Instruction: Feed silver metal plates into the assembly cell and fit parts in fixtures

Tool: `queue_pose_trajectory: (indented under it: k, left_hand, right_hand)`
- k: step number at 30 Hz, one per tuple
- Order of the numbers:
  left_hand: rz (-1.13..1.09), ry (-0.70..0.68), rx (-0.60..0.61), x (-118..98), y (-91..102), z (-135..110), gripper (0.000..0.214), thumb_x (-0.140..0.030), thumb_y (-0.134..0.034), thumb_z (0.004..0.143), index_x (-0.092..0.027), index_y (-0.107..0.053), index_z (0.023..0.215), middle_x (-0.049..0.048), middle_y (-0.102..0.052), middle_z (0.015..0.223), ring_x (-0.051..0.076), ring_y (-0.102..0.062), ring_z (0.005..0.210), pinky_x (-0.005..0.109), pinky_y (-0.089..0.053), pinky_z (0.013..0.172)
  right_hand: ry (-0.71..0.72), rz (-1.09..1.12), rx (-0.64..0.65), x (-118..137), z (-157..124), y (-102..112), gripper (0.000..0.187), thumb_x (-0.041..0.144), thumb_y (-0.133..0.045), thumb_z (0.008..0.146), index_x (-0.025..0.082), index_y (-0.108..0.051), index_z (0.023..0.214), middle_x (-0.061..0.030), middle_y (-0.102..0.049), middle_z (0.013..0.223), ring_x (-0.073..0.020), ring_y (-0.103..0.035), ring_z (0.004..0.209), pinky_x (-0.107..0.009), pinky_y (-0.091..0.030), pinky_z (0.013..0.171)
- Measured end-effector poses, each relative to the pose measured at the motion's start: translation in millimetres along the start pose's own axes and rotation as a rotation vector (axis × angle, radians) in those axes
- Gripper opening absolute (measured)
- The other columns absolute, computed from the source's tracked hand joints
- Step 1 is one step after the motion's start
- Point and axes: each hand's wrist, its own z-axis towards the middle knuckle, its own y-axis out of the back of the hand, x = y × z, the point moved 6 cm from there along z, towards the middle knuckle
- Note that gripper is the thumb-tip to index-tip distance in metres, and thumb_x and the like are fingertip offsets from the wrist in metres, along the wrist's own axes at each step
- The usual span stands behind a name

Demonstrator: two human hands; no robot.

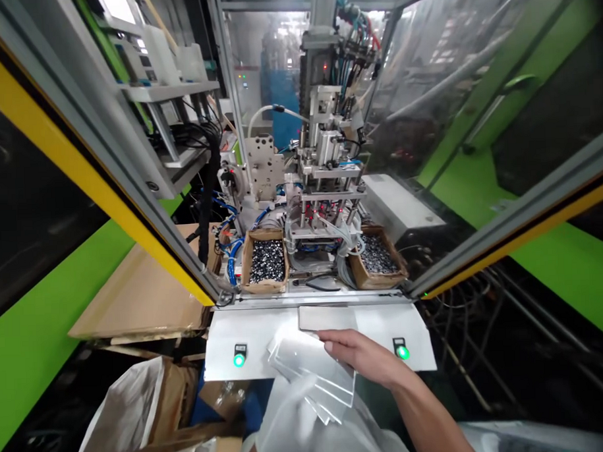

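1. Your right hand lies palm down on a stack of plates, fingers curled over its far edge and gripping it.
2. The plates are flat, thin, rectangular, pale grey and glossy; they are fanned slightly, with their edges stepped at the near end.
3. The stack sits on the white shelf at the machine's front, between the two green buttons, and overhangs the shelf's near edge above a white bag.
4. One more plate lies flat just beyond your fingertips.
5. Your left hand is out of view.
6. Two boxes of small dark parts stand behind the shelf.
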Motion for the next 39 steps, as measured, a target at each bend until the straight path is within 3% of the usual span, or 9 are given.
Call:
queue_pose_trajectory:
  k: [5,12,18,24,29,32,36,39]
  left_hand:
    - [0.092,-0.023,0.043,0,3.4,4,0.034,-0.045,-0.058,0.092,-0.021,-0.067,0.114,0.0093,-0.069,0.122,0.021,-0.065,0.106,0.045,-0.058,0.094]
    - [0.146,-0.058,0.070,0,-5.3,12,0.033,-0.044,-0.058,0.092,-0.021,-0.066,0.116,0.0093,-0.069,0.123,0.021,-0.065,0.107,0.046,-0.058,0.095]
    - [0.137,-0.077,0.058,3,-4.0,10,0.035,-0.044,-0.059,0.091,-0.022,-0.066,0.117,0.0101,-0.069,0.126,0.023,-0.065,0.112,0.048,-0.057,0.099]
    - [0.123,-0.055,0.023,20,-7.9,2,0.036,-0.045,-0.058,0.092,-0.022,-0.066,0.120,0.0104,-0.069,0.128,0.024,-0.064,0.117,0.051,-0.055,0.103]
    - [0.122,-0.022,-0.009,39,-13.4,-8,0.040,-0.038,-0.058,0.091,-0.025,-0.064,0.128,0.0130,-0.071,0.129,0.028,-0.064,0.122,0.058,-0.048,0.112]
    - [0.121,0.009,-0.038,43,-14.6,-8,0.039,-0.037,-0.053,0.094,-0.027,-0.063,0.130,0.0129,-0.069,0.133,0.028,-0.063,0.125,0.057,-0.049,0.112]
    - [0.124,0.030,-0.055,35,-7.9,-4,0.037,-0.043,-0.057,0.093,-0.024,-0.065,0.124,0.0108,-0.068,0.130,0.025,-0.064,0.119,0.052,-0.055,0.104]
    - [0.135,0.033,-0.062,25,6.0,-8,0.037,-0.046,-0.059,0.092,-0.024,-0.065,0.121,0.0100,-0.068,0.130,0.024,-0.064,0.116,0.049,-0.056,0.102]
  right_hand:
    - [-0.068,-0.018,-0.075,-3,-1,11,0.065,0.069,-0.062,0.088,0.021,-0.071,0.132,-0.0098,-0.071,0.130,-0.0293,-0.063,0.116,-0.042,-0.045,0.105]
    - [-0.152,0.118,-0.086,-7,-6,15,0.069,0.072,-0.066,0.083,0.019,-0.073,0.126,-0.0075,-0.077,0.109,-0.0235,-0.065,0.094,-0.037,-0.048,0.089]
    - [-0.169,0.195,-0.130,-12,-12,20,0.064,0.070,-0.073,0.078,0.019,-0.078,0.115,-0.0101,-0.075,0.120,-0.0285,-0.064,0.110,-0.041,-0.045,0.100]
    - [-0.156,0.214,-0.121,-20,-9,21,0.067,0.069,-0.073,0.078,0.018,-0.076,0.121,-0.0125,-0.072,0.128,-0.0325,-0.062,0.120,-0.045,-0.042,0.107]
    - [-0.147,0.156,-0.087,-25,-1,22,0.063,0.068,-0.067,0.085,0.018,-0.076,0.121,-0.0117,-0.072,0.126,-0.0291,-0.063,0.114,-0.040,-0.045,0.099]
    - [-0.113,0.137,-0.012,-19,5,17,0.061,0.068,-0.063,0.088,0.015,-0.076,0.115,-0.0097,-0.075,0.113,-0.0246,-0.065,0.101,-0.034,-0.048,0.089]
    - [-0.039,-0.014,0.185,-3,10,6,0.051,0.060,-0.064,0.090,0.017,-0.074,0.115,-0.0042,-0.075,0.103,-0.0208,-0.064,0.089,-0.030,-0.047,0.080]
    - [0.047,-0.250,0.178,7,11,10,0.040,0.053,-0.063,0.093,0.019,-0.074,0.111,-0.0034,-0.073,0.101,-0.0216,-0.064,0.090,-0.029,-0.047,0.078]
